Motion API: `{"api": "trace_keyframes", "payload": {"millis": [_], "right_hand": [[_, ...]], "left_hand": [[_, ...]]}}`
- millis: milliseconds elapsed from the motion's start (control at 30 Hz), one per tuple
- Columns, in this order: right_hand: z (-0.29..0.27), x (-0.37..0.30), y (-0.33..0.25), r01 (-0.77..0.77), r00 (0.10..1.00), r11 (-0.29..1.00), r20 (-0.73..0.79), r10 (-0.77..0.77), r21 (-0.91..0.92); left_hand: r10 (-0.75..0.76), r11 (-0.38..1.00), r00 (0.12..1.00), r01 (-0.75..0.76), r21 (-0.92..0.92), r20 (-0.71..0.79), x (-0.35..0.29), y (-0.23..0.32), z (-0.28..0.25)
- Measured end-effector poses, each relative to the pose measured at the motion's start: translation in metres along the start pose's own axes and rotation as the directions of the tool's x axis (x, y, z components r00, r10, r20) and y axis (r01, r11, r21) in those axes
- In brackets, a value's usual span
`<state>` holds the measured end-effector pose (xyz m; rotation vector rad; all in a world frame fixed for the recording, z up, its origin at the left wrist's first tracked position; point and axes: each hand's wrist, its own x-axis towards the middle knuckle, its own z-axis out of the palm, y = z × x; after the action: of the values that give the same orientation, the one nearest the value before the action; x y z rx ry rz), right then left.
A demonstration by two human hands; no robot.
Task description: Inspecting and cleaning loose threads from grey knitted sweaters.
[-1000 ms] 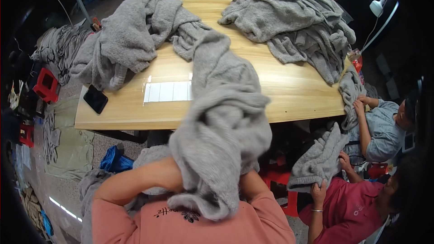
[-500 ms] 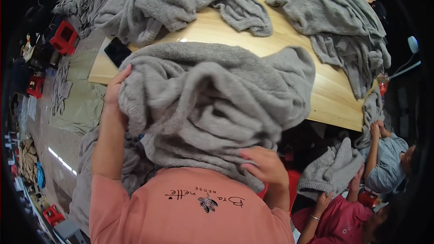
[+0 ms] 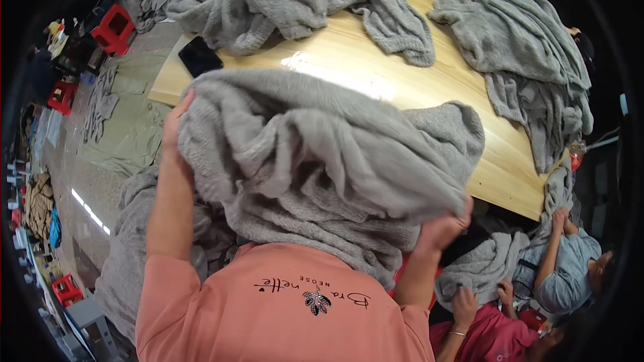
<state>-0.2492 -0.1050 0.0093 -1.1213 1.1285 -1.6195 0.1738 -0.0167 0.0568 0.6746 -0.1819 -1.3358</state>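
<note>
A grey knit garment [image 3: 335, 141] lies bunched in loose folds over my lap and the near edge of the table. It looks like a sweater, though its full shape is hidden by the folds. On its left side my left hand [image 3: 176, 124] grips the cloth, the fingers mostly behind it. My right hand [image 3: 444, 229] is closed on the garment's lower right edge, pulling a stretch of fabric taut between both hands. Part of the upper edge and the cloth near my right hand are slightly blurred.
The wooden table [image 3: 463, 87] carries a black phone [image 3: 200, 57], a grey knit heap [image 3: 268, 0] at the back and another pile [image 3: 516, 40] at right. Two co-workers sit lower right, one handling grey cloth [image 3: 483, 265]. Red stools [image 3: 114, 29] stand left; more grey cloth [image 3: 134, 241] hangs beside me.
My right hand has moved right and up from the garment's front and closed on its right edge. The fabric is now spread wider. My left hand keeps its hold.
</note>
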Motion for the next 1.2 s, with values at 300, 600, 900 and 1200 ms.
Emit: {"api": "trace_keyframes", "payload": {"millis": [300,600,900,1200], "right_hand": [[-0.065,-0.011,-0.020,-0.424,0.619,0.888,0.772,0.140,0.179],[0.002,0.012,0.019,0.625,0.766,0.320,0.638,-0.075,-0.712],[-0.021,0.015,-0.031,0.166,0.955,0.729,-0.077,-0.287,-0.664],[0.037,-0.016,-0.080,0.813,0.314,0.555,0.935,-0.163,-0.176]], "left_hand": [[0.213,0.839,0.957,-0.283,0.465,0.197,-0.051,-0.002,-0.054],[-0.531,0.506,0.672,-0.238,0.829,0.517,-0.048,-0.038,0.034],[0.181,0.980,0.975,-0.169,0.100,-0.131,-0.016,0.022,0.088],[-0.782,0.507,0.001,-0.580,0.638,0.623,-0.042,-0.134,0.163]]}}
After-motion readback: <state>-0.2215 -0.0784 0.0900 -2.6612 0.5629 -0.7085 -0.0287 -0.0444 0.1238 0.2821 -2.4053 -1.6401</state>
